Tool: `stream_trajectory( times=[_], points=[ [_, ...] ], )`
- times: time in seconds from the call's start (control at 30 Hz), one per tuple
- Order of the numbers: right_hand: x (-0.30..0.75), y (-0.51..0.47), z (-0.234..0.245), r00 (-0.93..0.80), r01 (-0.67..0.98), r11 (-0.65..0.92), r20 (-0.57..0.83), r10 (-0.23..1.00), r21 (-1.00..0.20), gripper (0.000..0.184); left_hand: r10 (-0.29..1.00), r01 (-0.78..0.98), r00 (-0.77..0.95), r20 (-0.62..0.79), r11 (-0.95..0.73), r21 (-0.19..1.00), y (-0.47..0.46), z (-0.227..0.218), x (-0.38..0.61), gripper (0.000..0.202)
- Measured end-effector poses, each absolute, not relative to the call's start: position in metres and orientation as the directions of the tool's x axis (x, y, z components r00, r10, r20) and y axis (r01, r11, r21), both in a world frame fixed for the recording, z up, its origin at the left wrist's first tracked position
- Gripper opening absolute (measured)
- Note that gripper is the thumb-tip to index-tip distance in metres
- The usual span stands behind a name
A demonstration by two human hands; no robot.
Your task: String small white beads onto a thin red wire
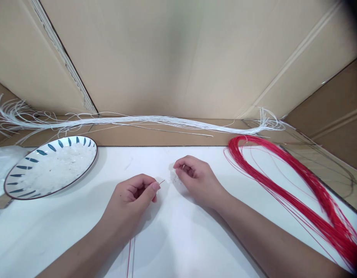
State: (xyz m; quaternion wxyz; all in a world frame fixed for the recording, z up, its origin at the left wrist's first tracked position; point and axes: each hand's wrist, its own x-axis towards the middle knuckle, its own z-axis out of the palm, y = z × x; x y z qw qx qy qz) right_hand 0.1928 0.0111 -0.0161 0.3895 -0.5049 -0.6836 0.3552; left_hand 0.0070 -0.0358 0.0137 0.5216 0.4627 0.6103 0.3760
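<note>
My left hand rests on the white table, its thumb and fingers pinched on a thin red cord. The cord's short tip pokes out toward my right hand, and its tail trails back under my left wrist. My right hand lies a little to the right, fingers curled and pinched on a tiny clear bead that is hard to make out. The two hands are a few centimetres apart, with the cord tip pointing at the bead.
A plate with blue leaf marks holds small clear beads at the left. A bundle of red cords loops along the right. White cords lie along the back, against cardboard walls. White plastic lies at the far left.
</note>
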Motion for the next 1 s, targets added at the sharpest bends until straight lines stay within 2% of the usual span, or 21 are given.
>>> stream_trajectory(
  times=[0.17, 0.4, 0.7, 0.83, 0.93, 1.0],
  points=[
    [0.204, 0.02, -0.017, -0.318, 0.523, 0.284, 0.125, 0.94, -0.804, 0.026, 0.961, 0.182, -0.058, -0.272, 0.278, 0.943, -0.037, 0.015, 0.009, 0.028],
    [0.221, 0.028, -0.007, -0.469, 0.579, 0.315, 0.009, 0.883, -0.752, 0.024, 0.96, 0.164, -0.019, -0.28, 0.279, 0.946, -0.037, 0.015, 0.009, 0.029],
    [0.224, 0.034, -0.009, -0.499, 0.578, 0.342, 0.01, 0.866, -0.741, 0.012, 0.964, 0.19, 0.012, -0.267, 0.26, 0.947, -0.036, 0.013, 0.008, 0.031],
    [0.225, 0.035, -0.011, -0.529, 0.559, 0.404, 0.063, 0.846, -0.724, 0.015, 0.969, 0.211, 0.012, -0.246, 0.238, 0.948, -0.036, 0.013, 0.008, 0.03],
    [0.217, 0.028, -0.01, -0.45, 0.475, 0.361, 0.131, 0.883, -0.802, 0.011, 0.972, 0.186, 0.017, -0.236, 0.229, 0.956, -0.036, 0.014, 0.009, 0.029],
    [0.207, 0.019, -0.008, -0.326, 0.311, 0.218, 0.112, 0.939, -0.925, 0.005, 0.974, 0.184, 0.009, -0.228, 0.223, 0.957, -0.037, 0.015, 0.009, 0.03]
  ],
)
